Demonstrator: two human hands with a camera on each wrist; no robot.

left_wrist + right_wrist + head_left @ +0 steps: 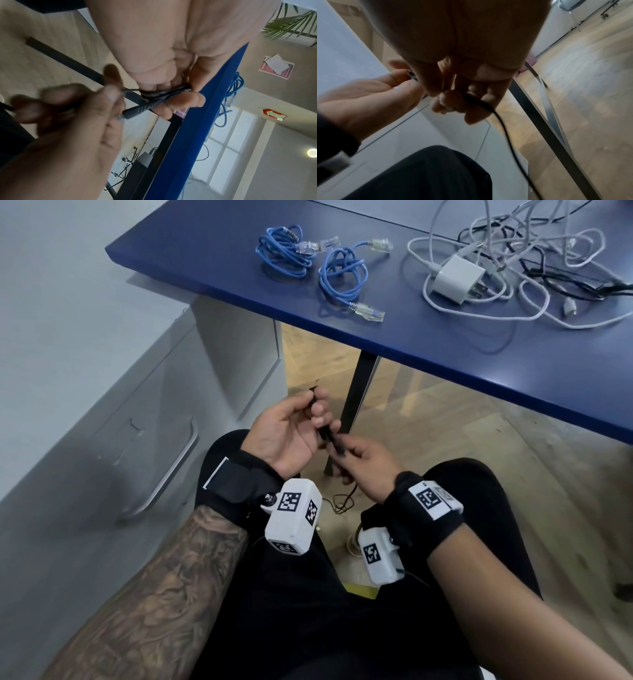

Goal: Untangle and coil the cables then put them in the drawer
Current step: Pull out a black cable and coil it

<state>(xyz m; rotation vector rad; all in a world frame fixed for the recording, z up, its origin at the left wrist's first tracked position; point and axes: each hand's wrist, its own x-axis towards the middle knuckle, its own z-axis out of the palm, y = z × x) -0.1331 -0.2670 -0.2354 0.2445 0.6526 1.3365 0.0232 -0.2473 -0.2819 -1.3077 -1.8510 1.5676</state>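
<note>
Both hands work over my lap, below the blue table [205, 251]. My left hand [291, 428] grips a small bundle of thin black cable [154, 97], its loops and plug pinched between thumb and fingers. My right hand [359, 460] pinches the same black cable [479, 104], whose loose end trails down toward the floor [342, 501]. On the table lie two coiled blue network cables [284, 251] [342, 275] and a tangle of white and black cables [531, 268] with a white charger [457, 280].
A grey drawer cabinet [120, 422] with a metal handle [171, 470] stands at my left, drawers shut. The black table leg [356, 392] rises just beyond my hands. Wooden floor [479, 474] stretches under the table. My knees in black trousers [291, 611] fill the foreground.
</note>
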